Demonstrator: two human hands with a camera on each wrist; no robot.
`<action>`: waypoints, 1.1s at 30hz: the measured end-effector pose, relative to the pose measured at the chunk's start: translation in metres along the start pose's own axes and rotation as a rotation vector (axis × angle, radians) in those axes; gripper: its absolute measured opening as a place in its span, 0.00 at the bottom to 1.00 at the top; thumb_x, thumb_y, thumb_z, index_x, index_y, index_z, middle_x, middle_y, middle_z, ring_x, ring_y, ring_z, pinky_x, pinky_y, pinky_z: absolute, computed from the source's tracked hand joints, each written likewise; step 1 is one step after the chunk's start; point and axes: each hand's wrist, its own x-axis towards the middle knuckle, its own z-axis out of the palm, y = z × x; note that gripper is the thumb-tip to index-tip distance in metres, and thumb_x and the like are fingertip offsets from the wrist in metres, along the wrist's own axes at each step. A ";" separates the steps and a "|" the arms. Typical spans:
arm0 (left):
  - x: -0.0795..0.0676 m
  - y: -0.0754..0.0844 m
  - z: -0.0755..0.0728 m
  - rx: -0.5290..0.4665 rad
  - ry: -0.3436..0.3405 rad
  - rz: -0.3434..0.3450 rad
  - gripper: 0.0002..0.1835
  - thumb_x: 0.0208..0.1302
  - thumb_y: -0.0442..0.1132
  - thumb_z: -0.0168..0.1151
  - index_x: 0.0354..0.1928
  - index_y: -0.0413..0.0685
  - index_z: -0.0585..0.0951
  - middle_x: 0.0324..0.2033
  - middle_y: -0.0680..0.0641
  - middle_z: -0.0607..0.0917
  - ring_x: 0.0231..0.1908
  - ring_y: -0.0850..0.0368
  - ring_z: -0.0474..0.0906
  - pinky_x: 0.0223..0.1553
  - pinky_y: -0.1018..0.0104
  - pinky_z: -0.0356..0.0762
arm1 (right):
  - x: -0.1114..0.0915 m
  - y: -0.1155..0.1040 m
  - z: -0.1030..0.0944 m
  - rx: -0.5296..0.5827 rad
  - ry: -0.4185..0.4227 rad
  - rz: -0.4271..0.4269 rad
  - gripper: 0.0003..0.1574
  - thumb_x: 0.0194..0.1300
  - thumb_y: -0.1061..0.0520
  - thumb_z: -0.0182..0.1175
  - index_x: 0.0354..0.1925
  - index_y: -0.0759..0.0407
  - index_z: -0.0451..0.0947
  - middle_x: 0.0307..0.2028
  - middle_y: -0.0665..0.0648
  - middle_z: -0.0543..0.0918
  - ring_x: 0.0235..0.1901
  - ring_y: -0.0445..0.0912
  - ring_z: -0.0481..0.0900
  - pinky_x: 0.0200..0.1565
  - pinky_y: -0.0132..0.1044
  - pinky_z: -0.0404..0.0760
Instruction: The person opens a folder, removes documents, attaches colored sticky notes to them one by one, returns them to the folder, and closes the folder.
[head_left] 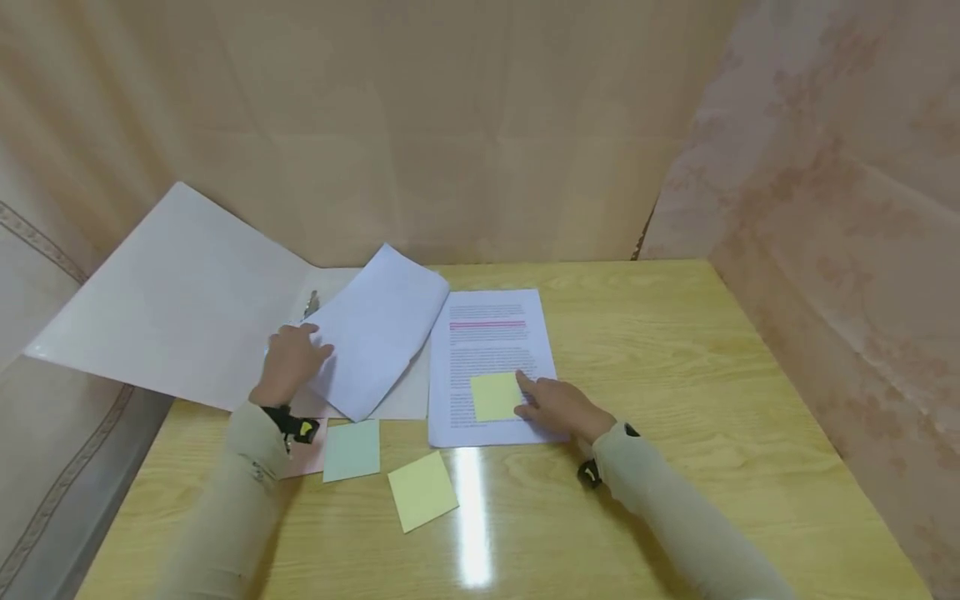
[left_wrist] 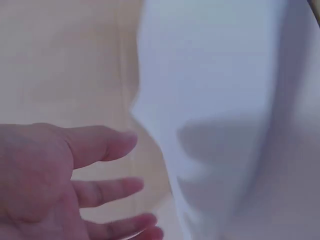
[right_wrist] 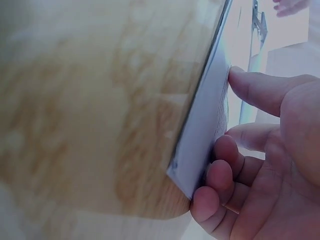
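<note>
A blank white sheet [head_left: 390, 325] lies askew over the open white folder [head_left: 187, 292]. My left hand [head_left: 292, 358] is over the folder beside that sheet's left edge. In the left wrist view its fingers [left_wrist: 112, 192] are spread, and the sheet [left_wrist: 215, 75] stands apart from the fingertips. To the right is a printed page [head_left: 487, 350] with pink highlighted lines and a yellow sticky note [head_left: 495, 397] on its lower part. My right hand [head_left: 558, 404] has its thumb and index finger at the note's right edge. In the right wrist view the other fingers [right_wrist: 220, 175] bend loosely by the paper's edge.
On the table [head_left: 675, 375] near the front lie a pink sticky pad [head_left: 307, 454], partly under my left wrist, a pale green one [head_left: 352, 450] and a yellow one [head_left: 423, 492]. A metal clip [head_left: 311, 304] shows at the folder's spine. Curtains [head_left: 450, 125] hang behind.
</note>
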 end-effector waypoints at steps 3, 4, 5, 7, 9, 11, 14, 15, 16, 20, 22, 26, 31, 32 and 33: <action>0.002 -0.022 -0.010 -0.026 0.009 -0.099 0.32 0.70 0.44 0.51 0.65 0.23 0.62 0.57 0.17 0.67 0.57 0.22 0.62 0.56 0.34 0.65 | -0.001 0.000 -0.001 0.000 0.001 0.005 0.43 0.70 0.44 0.56 0.74 0.57 0.54 0.56 0.65 0.79 0.47 0.50 0.78 0.56 0.47 0.75; 0.003 -0.027 -0.012 -0.032 0.009 -0.115 0.32 0.70 0.44 0.50 0.65 0.23 0.61 0.56 0.17 0.67 0.57 0.21 0.62 0.56 0.34 0.65 | -0.001 0.000 -0.001 0.000 0.002 0.007 0.43 0.70 0.44 0.56 0.75 0.56 0.54 0.57 0.65 0.79 0.49 0.50 0.78 0.57 0.47 0.75; 0.004 -0.032 -0.013 -0.039 0.006 -0.126 0.33 0.71 0.45 0.49 0.65 0.22 0.60 0.56 0.17 0.67 0.57 0.21 0.63 0.57 0.34 0.65 | -0.001 0.000 -0.001 0.001 0.003 0.011 0.43 0.70 0.43 0.56 0.75 0.56 0.53 0.58 0.64 0.78 0.50 0.51 0.78 0.58 0.47 0.74; 0.005 -0.040 -0.013 -0.053 -0.008 -0.146 0.34 0.71 0.46 0.48 0.66 0.22 0.59 0.57 0.17 0.68 0.57 0.21 0.64 0.57 0.35 0.66 | -0.002 0.000 -0.001 0.006 0.010 0.013 0.43 0.70 0.43 0.56 0.74 0.56 0.54 0.58 0.64 0.78 0.51 0.51 0.78 0.58 0.47 0.74; 0.007 -0.045 -0.012 -0.064 -0.021 -0.160 0.34 0.72 0.47 0.47 0.67 0.23 0.58 0.58 0.18 0.68 0.59 0.23 0.65 0.58 0.35 0.67 | -0.003 0.000 -0.001 0.008 0.017 0.014 0.43 0.70 0.43 0.56 0.74 0.55 0.54 0.57 0.64 0.79 0.48 0.49 0.78 0.56 0.46 0.75; 0.008 -0.048 -0.011 -0.080 -0.034 -0.178 0.34 0.73 0.47 0.46 0.68 0.24 0.58 0.60 0.20 0.68 0.60 0.24 0.64 0.59 0.36 0.67 | -0.003 -0.001 -0.001 0.011 0.020 0.009 0.43 0.70 0.43 0.56 0.74 0.56 0.54 0.56 0.64 0.79 0.45 0.48 0.77 0.54 0.46 0.75; 0.009 -0.051 -0.009 -0.094 -0.052 -0.198 0.35 0.73 0.48 0.46 0.68 0.25 0.57 0.62 0.21 0.67 0.62 0.24 0.63 0.60 0.36 0.67 | -0.003 -0.002 -0.002 0.004 0.023 -0.001 0.42 0.70 0.44 0.56 0.74 0.56 0.55 0.54 0.63 0.80 0.42 0.47 0.76 0.51 0.44 0.76; 0.009 -0.051 -0.009 -0.100 -0.056 -0.199 0.35 0.73 0.48 0.46 0.68 0.25 0.57 0.62 0.21 0.67 0.62 0.25 0.64 0.60 0.36 0.67 | -0.003 -0.002 -0.001 0.002 0.023 -0.002 0.42 0.70 0.44 0.56 0.74 0.57 0.55 0.53 0.63 0.80 0.41 0.47 0.76 0.50 0.44 0.76; 0.009 -0.052 -0.009 -0.110 -0.060 -0.198 0.35 0.72 0.48 0.47 0.69 0.25 0.57 0.62 0.21 0.67 0.62 0.25 0.64 0.60 0.36 0.67 | -0.003 -0.003 -0.001 -0.001 0.023 -0.002 0.42 0.70 0.44 0.56 0.74 0.57 0.55 0.53 0.63 0.81 0.40 0.47 0.76 0.49 0.44 0.76; 0.009 -0.054 -0.010 -0.167 -0.056 -0.182 0.34 0.71 0.46 0.49 0.68 0.25 0.58 0.60 0.21 0.68 0.59 0.26 0.68 0.57 0.37 0.70 | -0.002 -0.003 0.000 -0.004 0.023 0.009 0.42 0.70 0.43 0.56 0.74 0.56 0.55 0.55 0.63 0.80 0.43 0.47 0.76 0.51 0.43 0.75; 0.008 -0.056 -0.013 -0.252 -0.055 -0.183 0.34 0.71 0.47 0.49 0.68 0.25 0.60 0.60 0.21 0.69 0.59 0.27 0.68 0.58 0.38 0.69 | -0.002 -0.003 0.000 0.004 0.023 0.008 0.42 0.70 0.43 0.56 0.74 0.56 0.55 0.56 0.63 0.79 0.46 0.47 0.77 0.54 0.44 0.75; 0.003 -0.054 -0.019 -0.480 -0.069 -0.201 0.35 0.73 0.51 0.48 0.68 0.27 0.62 0.63 0.25 0.69 0.59 0.33 0.68 0.60 0.40 0.67 | -0.003 -0.003 0.000 0.025 0.028 0.003 0.42 0.69 0.44 0.57 0.74 0.56 0.55 0.58 0.63 0.79 0.48 0.48 0.77 0.56 0.46 0.75; -0.008 -0.039 -0.026 -0.640 -0.041 -0.197 0.37 0.71 0.56 0.49 0.69 0.32 0.64 0.63 0.31 0.72 0.52 0.50 0.74 0.55 0.54 0.72 | -0.003 0.000 -0.001 0.063 0.029 0.002 0.43 0.69 0.44 0.57 0.74 0.55 0.55 0.61 0.63 0.77 0.53 0.51 0.77 0.59 0.47 0.73; -0.010 -0.035 -0.027 -0.662 -0.032 -0.192 0.37 0.71 0.57 0.49 0.69 0.33 0.65 0.63 0.32 0.72 0.50 0.53 0.74 0.54 0.59 0.72 | -0.003 0.001 -0.001 0.088 0.025 0.005 0.42 0.69 0.44 0.57 0.74 0.54 0.55 0.63 0.63 0.75 0.57 0.53 0.76 0.61 0.48 0.72; -0.012 -0.030 -0.027 -0.687 -0.016 -0.181 0.36 0.71 0.57 0.49 0.68 0.34 0.66 0.63 0.33 0.73 0.48 0.57 0.74 0.52 0.63 0.72 | -0.003 0.003 -0.002 0.112 0.025 0.003 0.42 0.69 0.45 0.57 0.74 0.54 0.55 0.65 0.63 0.73 0.61 0.54 0.74 0.64 0.49 0.70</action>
